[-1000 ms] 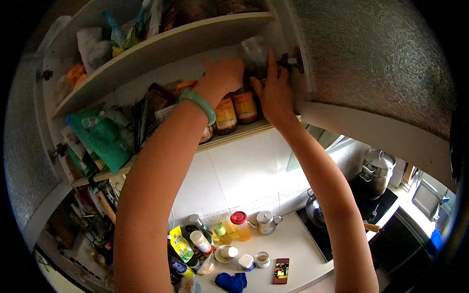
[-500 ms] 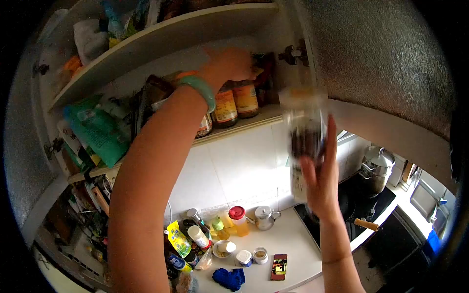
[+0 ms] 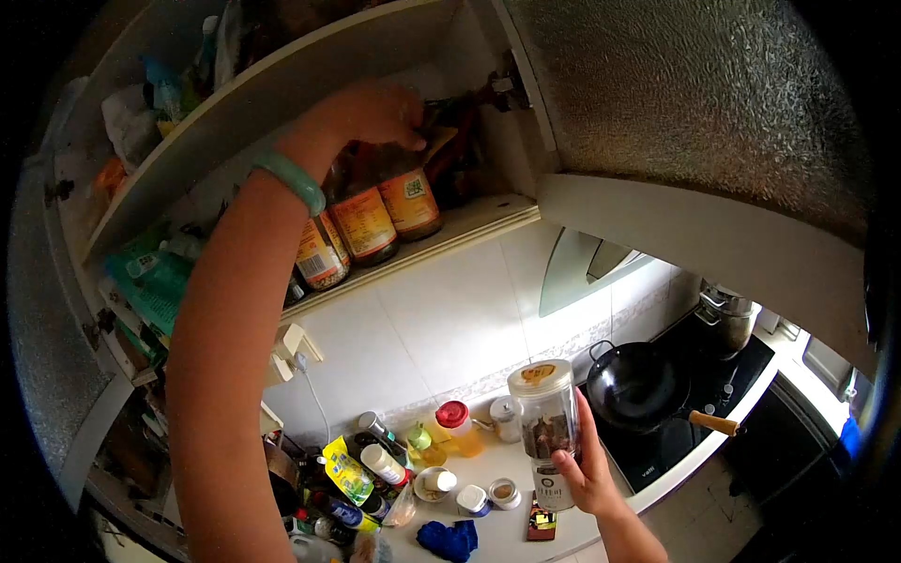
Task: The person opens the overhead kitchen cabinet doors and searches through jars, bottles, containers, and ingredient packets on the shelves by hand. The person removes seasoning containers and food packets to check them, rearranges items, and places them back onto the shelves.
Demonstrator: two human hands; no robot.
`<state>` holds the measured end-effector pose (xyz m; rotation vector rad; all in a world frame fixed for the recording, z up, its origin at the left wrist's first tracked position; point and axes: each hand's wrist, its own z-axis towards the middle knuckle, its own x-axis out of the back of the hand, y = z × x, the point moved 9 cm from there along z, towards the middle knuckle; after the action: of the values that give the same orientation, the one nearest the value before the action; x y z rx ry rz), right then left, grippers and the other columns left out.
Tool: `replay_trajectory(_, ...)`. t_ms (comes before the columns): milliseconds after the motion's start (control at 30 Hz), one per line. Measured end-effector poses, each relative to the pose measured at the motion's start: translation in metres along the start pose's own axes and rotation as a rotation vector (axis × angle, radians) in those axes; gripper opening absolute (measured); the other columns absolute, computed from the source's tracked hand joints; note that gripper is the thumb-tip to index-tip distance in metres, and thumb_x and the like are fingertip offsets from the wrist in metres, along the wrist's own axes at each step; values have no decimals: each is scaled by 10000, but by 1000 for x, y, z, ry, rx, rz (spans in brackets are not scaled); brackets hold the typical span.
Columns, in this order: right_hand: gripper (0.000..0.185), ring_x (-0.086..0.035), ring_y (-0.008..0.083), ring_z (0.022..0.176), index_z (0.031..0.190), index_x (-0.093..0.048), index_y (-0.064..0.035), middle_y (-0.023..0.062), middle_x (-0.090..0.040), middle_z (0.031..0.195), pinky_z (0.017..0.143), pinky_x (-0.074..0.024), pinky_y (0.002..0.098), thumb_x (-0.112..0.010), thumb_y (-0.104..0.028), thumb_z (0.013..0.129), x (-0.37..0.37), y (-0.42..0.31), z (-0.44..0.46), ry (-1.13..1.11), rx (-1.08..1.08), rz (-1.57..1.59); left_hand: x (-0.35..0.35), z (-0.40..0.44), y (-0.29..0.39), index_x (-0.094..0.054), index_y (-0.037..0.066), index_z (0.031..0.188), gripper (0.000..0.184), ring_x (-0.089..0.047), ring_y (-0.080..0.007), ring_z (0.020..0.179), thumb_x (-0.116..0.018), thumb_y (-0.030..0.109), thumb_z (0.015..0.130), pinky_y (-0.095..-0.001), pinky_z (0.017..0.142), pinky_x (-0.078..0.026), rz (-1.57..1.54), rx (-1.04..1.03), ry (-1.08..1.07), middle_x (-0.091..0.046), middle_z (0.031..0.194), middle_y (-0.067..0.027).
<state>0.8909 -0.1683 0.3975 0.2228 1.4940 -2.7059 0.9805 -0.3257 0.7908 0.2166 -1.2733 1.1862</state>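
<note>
My left hand [image 3: 371, 117] reaches into the open wall cabinet, a green bangle [image 3: 291, 184] on its wrist. Its fingers are bent and apart above the brown glass jars, in shadow; I see nothing held in them. Below stand an orange-labelled jar [image 3: 365, 225], a second orange-labelled jar [image 3: 410, 199] to its right, and a jar with a barcode label [image 3: 320, 251] to its left. Over the counter, my right hand [image 3: 589, 466] is closed around a clear plastic jar [image 3: 547, 413] with a pale lid and dark dried contents.
The frosted cabinet door [image 3: 694, 94] hangs open at upper right. On the counter are several bottles, a red-lidded jug [image 3: 457, 427], a blue cloth [image 3: 447, 540] and a phone [image 3: 542, 519]. A wok [image 3: 638, 385] and a steel pot [image 3: 727, 319] stand on the cooktop.
My right hand has lowered the clear jar from in front of the cabinet to over the counter. My left hand stays above the brown jars. The view has shifted, showing more of the wok.
</note>
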Motion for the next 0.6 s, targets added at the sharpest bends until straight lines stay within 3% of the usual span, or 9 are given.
replay_trajectory(67,776,-407,265,1244,1467,-29,-9,240,-321,1414,1036,-316,343,-537,-59,882,2,6,-3,-43,30,-35,8,5,21,-635,141,1127,368,-546,-308,1070,-675,323,810,-446,953,-433,104,-131,112,-573,1206,-145)
replay_trajectory(100,783,-395,265,1256,1467,-25,-12,239,-318,1416,1042,-305,343,-540,-47,879,3,5,-3,-52,49,-62,-3,18,18,-635,141,1127,368,-546,-308,1070,-675,323,810,-446,953,-433,104,-125,112,-573,1206,-145)
replay_trajectory(133,783,-395,265,1256,1467,-25,-12,239,-318,1416,1042,-305,343,-540,-47,879,3,5,-2,-57,51,-62,-23,35,29,-660,149,1064,261,-572,-277,1024,-633,283,841,-443,885,-450,499,-309,177,-603,1146,-99)
replay_trajectory(200,782,-388,268,1263,1468,-26,-15,242,-318,1415,1047,-297,342,-537,-37,877,5,9,-2,-60,28,-39,-43,38,52,-685,156,1000,181,-599,-246,978,-591,242,872,-440,818,-466,893,-487,236,-633,1085,-52)
replay_trajectory(267,774,-392,270,1260,1468,-29,-15,243,-321,1413,1040,-306,343,-531,-39,879,8,12,-3,-57,3,-40,-30,35,55,-689,178,1030,212,-596,-265,974,-515,215,915,-462,818,-450,826,-205,290,-637,1078,-22)
replay_trajectory(400,765,-409,276,1243,1467,-38,-17,247,-327,1406,1026,-326,349,-530,-53,883,9,22,-6,-79,-36,-47,-51,58,32,-691,174,1028,223,-592,-285,949,-503,221,919,-469,830,-424,819,-139,48,-652,1019,-35)
replay_trajectory(467,763,-415,278,1237,1467,-40,-17,249,-330,1402,1021,-332,351,-531,-58,884,12,25,-6,-68,-33,-49,-49,57,33,-607,167,1210,346,-479,-298,1202,-432,133,914,-448,1060,-337,803,-67,-36,-561,1250,-117)
replay_trajectory(600,760,-427,278,1222,1468,-47,-19,243,-359,1377,1017,-335,347,-533,-62,885,14,17,-5,-53,-38,-89,-52,66,16,-571,144,1253,375,-453,-321,1229,-400,120,919,-521,1112,-215,948,26,-195,-544,1270,-141)
